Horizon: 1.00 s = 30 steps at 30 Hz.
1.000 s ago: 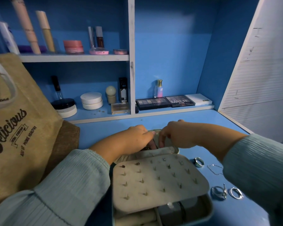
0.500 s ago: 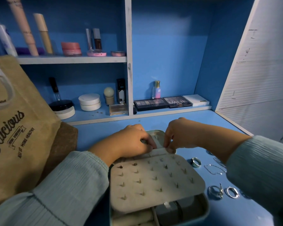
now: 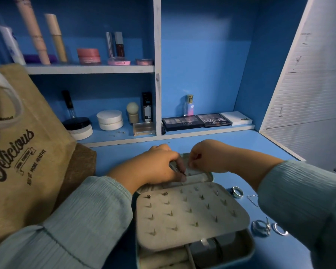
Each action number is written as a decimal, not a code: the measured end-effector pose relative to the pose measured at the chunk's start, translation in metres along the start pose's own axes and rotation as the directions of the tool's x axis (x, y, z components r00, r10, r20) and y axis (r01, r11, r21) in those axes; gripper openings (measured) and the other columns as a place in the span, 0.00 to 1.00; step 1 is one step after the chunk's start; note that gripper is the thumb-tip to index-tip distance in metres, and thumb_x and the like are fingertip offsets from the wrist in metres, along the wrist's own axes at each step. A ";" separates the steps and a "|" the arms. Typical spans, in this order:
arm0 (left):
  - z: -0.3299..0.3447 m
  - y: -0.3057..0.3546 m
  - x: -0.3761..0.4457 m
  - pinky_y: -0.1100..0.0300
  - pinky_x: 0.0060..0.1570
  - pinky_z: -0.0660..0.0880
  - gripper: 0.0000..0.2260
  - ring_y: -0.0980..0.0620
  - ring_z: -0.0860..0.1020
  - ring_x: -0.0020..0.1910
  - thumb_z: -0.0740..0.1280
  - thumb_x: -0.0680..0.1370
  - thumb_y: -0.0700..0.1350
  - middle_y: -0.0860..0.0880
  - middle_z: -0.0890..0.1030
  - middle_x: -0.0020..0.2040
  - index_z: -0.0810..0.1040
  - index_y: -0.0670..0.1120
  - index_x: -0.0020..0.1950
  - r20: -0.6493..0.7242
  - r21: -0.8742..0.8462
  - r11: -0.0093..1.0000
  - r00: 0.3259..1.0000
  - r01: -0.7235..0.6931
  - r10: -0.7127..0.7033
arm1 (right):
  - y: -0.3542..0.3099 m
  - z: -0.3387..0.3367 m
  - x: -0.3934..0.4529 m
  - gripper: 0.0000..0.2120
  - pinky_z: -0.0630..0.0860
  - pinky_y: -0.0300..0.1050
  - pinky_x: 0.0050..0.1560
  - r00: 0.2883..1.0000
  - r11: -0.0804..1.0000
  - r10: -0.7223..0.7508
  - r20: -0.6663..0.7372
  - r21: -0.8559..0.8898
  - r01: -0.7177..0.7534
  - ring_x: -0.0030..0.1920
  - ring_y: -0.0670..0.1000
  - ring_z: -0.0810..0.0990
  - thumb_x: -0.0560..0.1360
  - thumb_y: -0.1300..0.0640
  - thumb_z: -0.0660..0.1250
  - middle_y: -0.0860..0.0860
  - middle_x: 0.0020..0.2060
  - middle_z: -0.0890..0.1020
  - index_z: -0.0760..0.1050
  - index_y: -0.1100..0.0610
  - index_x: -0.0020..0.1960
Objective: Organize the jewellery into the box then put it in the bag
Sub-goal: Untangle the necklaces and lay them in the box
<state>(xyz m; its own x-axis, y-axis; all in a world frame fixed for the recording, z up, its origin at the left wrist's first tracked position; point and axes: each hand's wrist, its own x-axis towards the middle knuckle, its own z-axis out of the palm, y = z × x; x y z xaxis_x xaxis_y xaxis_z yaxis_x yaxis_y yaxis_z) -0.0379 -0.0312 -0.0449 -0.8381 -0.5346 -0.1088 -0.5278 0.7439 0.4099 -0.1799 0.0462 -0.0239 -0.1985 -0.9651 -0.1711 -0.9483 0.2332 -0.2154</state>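
A blue painted tabletop [image 3: 250,144] runs back to a blue shelving unit with white-edged shelves [image 3: 89,69] and a scuffed white upright divider [image 3: 157,65]. Cosmetics line both shelf levels on the left; flat palettes lie in the right bay. A white ribbed wall panel [image 3: 316,90] rises on the right. The light is dim and bluish.

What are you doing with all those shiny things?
A person is packing jewellery into a grey jewellery box that lies open on the blue desk. The left hand and right hand both work with curled fingers at the far part of the box; what they pinch is too small to tell. Several rings and a thin chain wait on the desk at the right. The burlap bag stands at the left.
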 end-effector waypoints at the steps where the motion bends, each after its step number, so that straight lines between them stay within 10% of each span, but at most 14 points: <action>1: 0.000 0.000 0.000 0.54 0.59 0.68 0.08 0.54 0.66 0.57 0.70 0.70 0.59 0.55 0.68 0.52 0.78 0.60 0.47 -0.008 0.019 1.000 1.000 0.012 -0.012 | -0.001 0.002 0.000 0.08 0.71 0.42 0.47 1.000 1.000 0.001 0.020 0.009 -0.001 0.46 0.50 0.73 0.75 0.55 0.64 0.50 0.46 0.77 0.79 0.55 0.52; 17: -0.007 0.003 -0.002 0.51 0.58 0.72 0.07 0.52 0.72 0.53 0.67 0.76 0.53 0.51 0.72 0.53 0.82 0.54 0.50 0.061 0.019 1.000 0.998 -0.016 0.015 | -0.016 -0.005 -0.012 0.13 0.65 0.35 0.34 0.950 0.994 -0.045 0.308 -0.085 0.074 0.41 0.51 0.74 0.78 0.65 0.52 0.50 0.43 0.73 0.73 0.54 0.50; 30: -0.006 0.006 -0.003 0.56 0.56 0.74 0.01 0.54 0.72 0.52 0.69 0.74 0.53 0.57 0.69 0.48 0.80 0.59 0.42 0.036 0.016 1.000 0.999 0.014 -0.014 | -0.002 -0.015 -0.019 0.16 0.67 0.36 0.40 0.993 0.998 -0.013 0.121 0.067 0.005 0.46 0.48 0.70 0.77 0.64 0.54 0.47 0.47 0.73 0.78 0.51 0.54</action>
<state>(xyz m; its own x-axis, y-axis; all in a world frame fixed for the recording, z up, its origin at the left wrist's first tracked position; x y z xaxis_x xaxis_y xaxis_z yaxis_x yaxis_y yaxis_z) -0.0380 -0.0275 -0.0370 -0.8348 -0.5306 -0.1469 -0.5415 0.7428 0.3938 -0.1777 0.0628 -0.0059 -0.1544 -0.9465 -0.2832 -0.9305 0.2357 -0.2804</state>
